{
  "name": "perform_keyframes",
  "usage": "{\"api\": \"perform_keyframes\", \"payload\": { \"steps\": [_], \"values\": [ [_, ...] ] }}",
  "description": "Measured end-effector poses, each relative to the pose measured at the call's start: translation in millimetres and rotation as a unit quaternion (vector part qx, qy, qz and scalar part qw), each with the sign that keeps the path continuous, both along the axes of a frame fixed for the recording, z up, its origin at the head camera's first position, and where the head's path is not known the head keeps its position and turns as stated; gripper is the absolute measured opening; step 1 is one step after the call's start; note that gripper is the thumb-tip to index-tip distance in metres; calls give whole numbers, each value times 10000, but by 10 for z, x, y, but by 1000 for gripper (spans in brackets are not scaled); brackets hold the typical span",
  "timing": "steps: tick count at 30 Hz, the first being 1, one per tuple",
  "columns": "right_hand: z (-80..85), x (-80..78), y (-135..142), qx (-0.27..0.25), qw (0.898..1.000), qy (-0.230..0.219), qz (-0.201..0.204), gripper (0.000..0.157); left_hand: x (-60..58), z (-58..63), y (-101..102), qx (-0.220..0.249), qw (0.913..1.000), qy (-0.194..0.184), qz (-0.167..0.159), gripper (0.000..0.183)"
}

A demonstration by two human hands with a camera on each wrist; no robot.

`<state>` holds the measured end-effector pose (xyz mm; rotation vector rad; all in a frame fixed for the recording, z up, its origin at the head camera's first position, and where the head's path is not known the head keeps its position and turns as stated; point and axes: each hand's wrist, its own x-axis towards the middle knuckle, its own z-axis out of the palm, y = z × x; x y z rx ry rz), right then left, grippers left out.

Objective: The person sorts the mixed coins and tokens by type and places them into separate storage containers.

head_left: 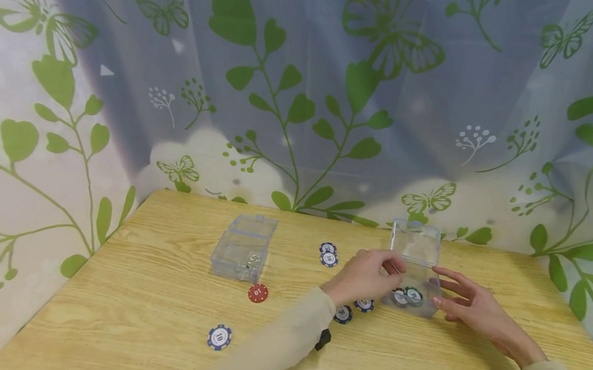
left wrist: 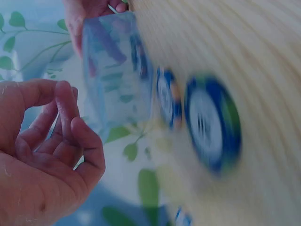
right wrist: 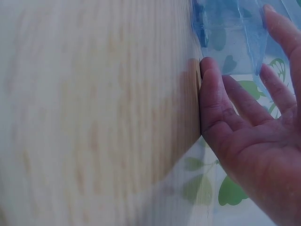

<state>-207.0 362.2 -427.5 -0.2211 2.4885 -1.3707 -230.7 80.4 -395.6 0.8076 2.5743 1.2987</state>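
My left hand (head_left: 365, 271) hovers over a clear plastic box (head_left: 426, 310) at the right, its fingers loosely bent with nothing visible between them. Inside the box lie dark-edged poker chips (head_left: 413, 295); its hinged lid (head_left: 415, 243) stands raised at the back. Along the box's right side, my right hand (head_left: 475, 306) rests its fingertips (right wrist: 210, 66) against the wall, fingers spread. Under my left wrist, a black-and-white chip (head_left: 342, 314) and a blue-and-white chip (head_left: 364, 305) lie on the table. Both show blurred in the left wrist view.
A second clear box (head_left: 222, 265), lid up, stands left of centre with small shiny pieces (head_left: 248, 267) inside. Near it lies a red chip (head_left: 257, 293). Two overlapping blue chips (head_left: 329, 259) lie between the boxes, another blue chip (head_left: 220, 337) at front left. A patterned curtain (head_left: 302, 95) hangs behind the table.
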Motion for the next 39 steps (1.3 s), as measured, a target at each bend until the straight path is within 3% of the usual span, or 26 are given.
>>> {"api": "perform_keyframes", "payload": {
  "steps": [6,10,13,16,22,27,32,39],
  "values": [
    [-2,0,16,-141,9999,8,50,73,195,111,-525,-961,9916,486,-719,11],
    [-5,-8,12,-140,9999,-10,46,73,402,130,-972,-1528,9833,391,-906,8],
    [-6,-8,2,-68,10000,-24,6,74,523,112,-1382,-1765,9794,199,-959,8],
    [-9,-2,9,-43,10000,-40,-5,74,567,68,-1820,-1878,9766,-42,-1046,10],
    [-9,6,21,-55,9999,-90,-9,74,627,-25,-2453,-1706,9740,-1015,-1095,23],
    [-23,-9,15,-69,9999,-154,-5,75,691,-58,-2644,-1883,9677,-1331,-1015,32],
    [-36,-9,28,-112,9998,-148,-8,74,659,-68,-2631,-1903,9710,-1059,-986,31],
    [-43,-18,25,-133,9999,-90,19,73,645,-85,-2525,-2085,9758,-486,-439,36]
  ]
}}
